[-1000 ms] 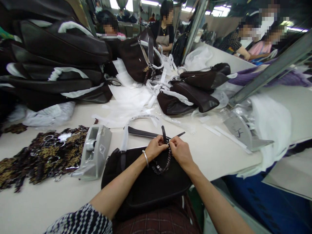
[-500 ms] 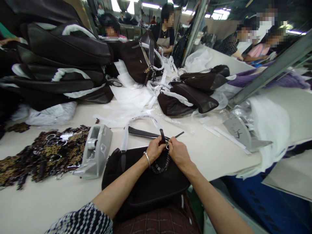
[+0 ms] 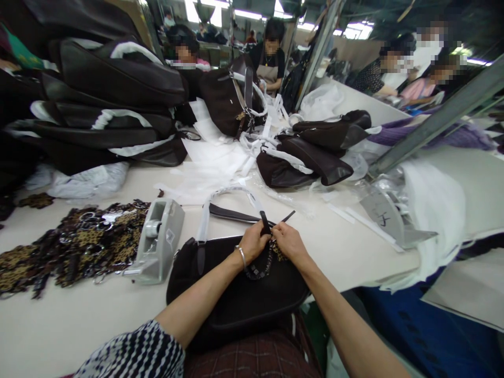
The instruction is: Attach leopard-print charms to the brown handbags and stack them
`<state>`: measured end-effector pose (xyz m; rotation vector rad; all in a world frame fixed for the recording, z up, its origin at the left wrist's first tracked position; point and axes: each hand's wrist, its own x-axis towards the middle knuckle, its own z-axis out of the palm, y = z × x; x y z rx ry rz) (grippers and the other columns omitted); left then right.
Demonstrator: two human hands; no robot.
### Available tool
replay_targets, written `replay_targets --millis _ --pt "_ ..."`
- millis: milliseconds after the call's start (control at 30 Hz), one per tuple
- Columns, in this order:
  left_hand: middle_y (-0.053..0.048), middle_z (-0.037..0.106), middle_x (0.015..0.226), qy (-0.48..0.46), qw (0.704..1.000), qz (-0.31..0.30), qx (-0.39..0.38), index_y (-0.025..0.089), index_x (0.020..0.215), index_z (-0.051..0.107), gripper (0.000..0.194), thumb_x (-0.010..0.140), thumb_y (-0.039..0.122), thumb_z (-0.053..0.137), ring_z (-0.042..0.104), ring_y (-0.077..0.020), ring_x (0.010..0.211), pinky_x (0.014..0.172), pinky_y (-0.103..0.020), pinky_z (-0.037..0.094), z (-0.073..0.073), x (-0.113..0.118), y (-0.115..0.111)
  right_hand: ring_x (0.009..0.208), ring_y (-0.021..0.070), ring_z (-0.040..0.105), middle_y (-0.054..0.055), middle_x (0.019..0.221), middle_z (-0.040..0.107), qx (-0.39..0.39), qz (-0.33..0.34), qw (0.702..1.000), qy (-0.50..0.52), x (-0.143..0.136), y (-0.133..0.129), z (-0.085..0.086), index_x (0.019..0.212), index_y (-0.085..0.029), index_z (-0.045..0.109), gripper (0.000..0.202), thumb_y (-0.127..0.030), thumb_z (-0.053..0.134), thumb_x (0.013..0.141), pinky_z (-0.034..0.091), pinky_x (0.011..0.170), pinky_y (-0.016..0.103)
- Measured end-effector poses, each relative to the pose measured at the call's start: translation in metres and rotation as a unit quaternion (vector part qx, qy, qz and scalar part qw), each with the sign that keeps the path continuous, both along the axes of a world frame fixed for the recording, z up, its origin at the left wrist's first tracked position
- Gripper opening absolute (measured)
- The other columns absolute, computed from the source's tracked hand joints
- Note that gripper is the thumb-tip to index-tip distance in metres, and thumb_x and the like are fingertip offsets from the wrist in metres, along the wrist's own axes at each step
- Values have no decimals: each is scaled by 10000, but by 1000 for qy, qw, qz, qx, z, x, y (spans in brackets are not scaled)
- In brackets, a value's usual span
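Observation:
A dark brown handbag [image 3: 236, 299] lies on the table edge in front of me, partly over my lap. My left hand [image 3: 254, 242] and my right hand [image 3: 288, 240] meet at its top edge, both pinched on a small dark strap tab [image 3: 265, 222] and the ring of a beaded chain [image 3: 260, 270] that hangs down the bag's front. A leopard-print piece shows just under my right hand. The bag's handle [image 3: 224, 197], wrapped in white, arches behind my hands.
A grey tape dispenser [image 3: 157, 241] stands left of the bag, with leopard-print straps [image 3: 74, 244] beyond it. Stacked dark bags [image 3: 106, 105] fill the far left, more bags [image 3: 311, 157] and white wrapping lie centre-back. A second dispenser [image 3: 388, 218] sits right. Other people work across the table.
My hands have stayed together on the strap tab and chain, shifting slightly up and closer. The view has drifted a little to the left.

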<state>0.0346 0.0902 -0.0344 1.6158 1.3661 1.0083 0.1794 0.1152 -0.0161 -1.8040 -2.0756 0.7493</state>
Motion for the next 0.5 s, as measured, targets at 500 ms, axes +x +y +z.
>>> replay_targets --millis 500 --pt "-25 669 838 -31 999 22 -20 190 958 624 222 745 136 592 594 -185 772 749 -287 464 -7 1 1 584 160 598 -1 615 654 -9 -68 994 80 6 -13 7 677 -197 615 136 -298 551 744 409 562 242"
